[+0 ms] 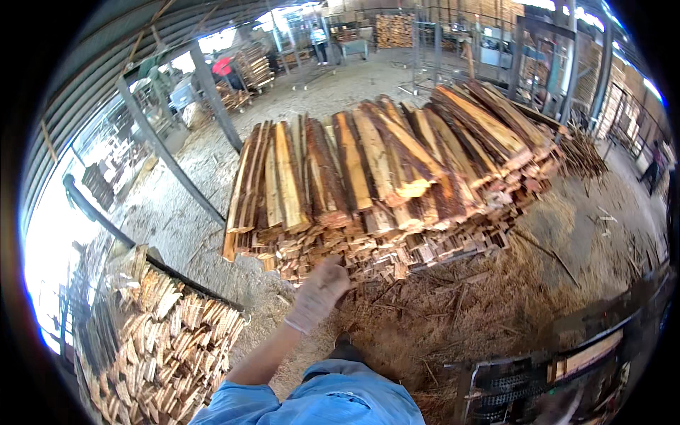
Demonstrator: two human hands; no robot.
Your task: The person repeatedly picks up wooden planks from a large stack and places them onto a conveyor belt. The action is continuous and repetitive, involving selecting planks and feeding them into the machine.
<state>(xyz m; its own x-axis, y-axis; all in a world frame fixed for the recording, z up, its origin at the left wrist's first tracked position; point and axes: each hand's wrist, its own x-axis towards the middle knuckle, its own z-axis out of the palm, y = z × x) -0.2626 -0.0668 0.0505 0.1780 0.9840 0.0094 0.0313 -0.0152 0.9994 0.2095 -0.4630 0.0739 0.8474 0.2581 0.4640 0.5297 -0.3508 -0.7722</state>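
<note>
My left hand (324,289), in a pale glove, reaches forward from a blue sleeve. Its fingers look curled in, and no piece of wood sticks out of it. Just beyond it in the picture is a large stack of timber (397,152). Long rough-edged slabs with bark lie side by side on top, and many cut ends show along the near side. Whether the glove touches those ends I cannot tell. My right hand cannot be made out; a pale blurred shape (561,409) at the lower right is too unclear to name.
A heap of short wood pieces (166,347) lies at lower left beside a metal rail (191,283). Dark machinery (517,382) holding a board (588,354) stands at lower right. Bark scraps (439,304) litter the ground. Metal posts (216,99) rise behind; people (319,44) stand farther off.
</note>
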